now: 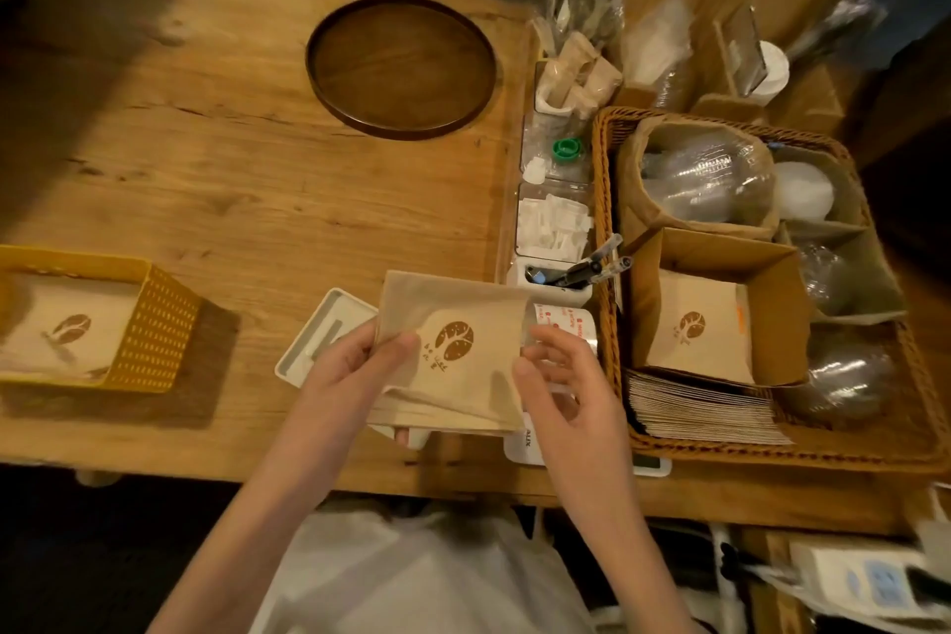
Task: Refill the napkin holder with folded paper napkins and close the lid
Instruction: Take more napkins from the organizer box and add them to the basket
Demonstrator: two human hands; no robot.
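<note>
folded napkin stack (453,355), printed face up, held above the table's (231,180) near edge, between both hands. left hand (350,376) grips its left edge, thumb on top, fingers beneath. right hand (561,391) sits at the right edge, fingers loosely curled; whether it pinches cannot be told. white slotted lid (319,340) lies off, just left of the stack, nearer the left hand. the holder itself is probably hidden below the stack.
</note>
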